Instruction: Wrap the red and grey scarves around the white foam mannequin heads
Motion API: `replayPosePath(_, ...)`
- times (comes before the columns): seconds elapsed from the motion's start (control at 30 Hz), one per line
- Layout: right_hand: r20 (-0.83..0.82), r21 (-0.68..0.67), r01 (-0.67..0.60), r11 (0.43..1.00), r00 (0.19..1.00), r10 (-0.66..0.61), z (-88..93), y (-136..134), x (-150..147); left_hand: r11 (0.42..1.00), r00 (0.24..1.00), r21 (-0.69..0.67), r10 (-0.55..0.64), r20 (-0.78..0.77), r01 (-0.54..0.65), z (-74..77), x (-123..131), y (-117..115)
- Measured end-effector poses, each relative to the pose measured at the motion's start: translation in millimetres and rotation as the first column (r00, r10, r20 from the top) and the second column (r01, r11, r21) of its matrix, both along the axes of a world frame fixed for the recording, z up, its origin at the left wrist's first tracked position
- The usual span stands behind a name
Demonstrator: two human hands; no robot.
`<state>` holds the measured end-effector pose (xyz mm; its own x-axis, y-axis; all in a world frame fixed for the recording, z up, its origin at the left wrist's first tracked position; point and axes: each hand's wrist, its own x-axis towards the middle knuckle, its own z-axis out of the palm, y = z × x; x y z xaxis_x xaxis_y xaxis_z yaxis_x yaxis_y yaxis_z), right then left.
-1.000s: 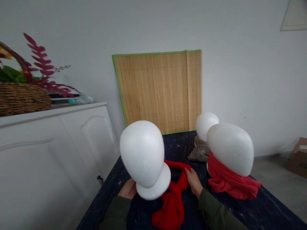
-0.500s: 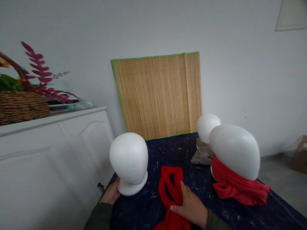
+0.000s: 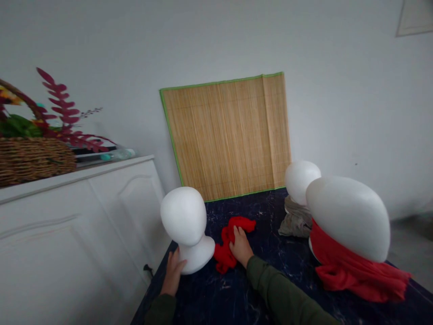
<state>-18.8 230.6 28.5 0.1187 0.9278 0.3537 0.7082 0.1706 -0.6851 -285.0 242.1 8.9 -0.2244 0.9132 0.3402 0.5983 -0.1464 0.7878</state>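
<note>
A white mannequin head (image 3: 184, 216) stands on the dark table, its smooth face part turned to the left. My left hand (image 3: 173, 271) grips the left side of its neck and base, thumb at the front and fingers partly hidden behind. Just right of the base lies a bunched red scarf (image 3: 226, 255). My right hand (image 3: 241, 247) is closed on the scarf and presses on its right side; some fingertips are hidden in the cloth.
At right a larger-looking white head (image 3: 348, 216) wears a coral-red scarf (image 3: 358, 271). Behind it, another white head (image 3: 301, 180) has a grey-brown cloth (image 3: 296, 219) round its neck. A bamboo mat (image 3: 226, 140) leans on the wall. White cabinet (image 3: 111, 225) stands left, holding a wicker basket (image 3: 37, 160).
My right hand has moved forward and left with the red scarf, which is now bunched beside the head's base. The left head has turned, and my left hand has shifted round its base.
</note>
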Motion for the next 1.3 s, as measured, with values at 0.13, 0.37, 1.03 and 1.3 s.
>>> replayPosePath(0.13, -0.029, 0.022, -0.035, 0.999, 0.999, 0.035, -5.6, 3, 3, 0.995, 0.967, -0.049, -0.095, -0.238, 0.086, -1.5, 9, -4)
replayPosePath(0.37, 0.077, 0.019, -0.084, 0.996, 0.994, 0.082, -1.3, -34, 3, 0.994, 0.939, 0.014, -0.102, -0.328, 0.112, -0.8, 9, 2)
replayPosePath(1.03, 0.215, 0.058, -0.373, 0.926, 0.911, 0.353, 13.5, -63, -3, 0.997, 0.919, 0.066, -0.02, -0.393, 0.05, 5.2, 10, 19)
replayPosePath(1.3, 0.232, -0.043, -0.41, 0.911, 0.883, 0.408, -6.5, -123, 2, 0.904, 0.863, 0.3, -0.13, -0.488, 0.306, 28.6, 74, -32)
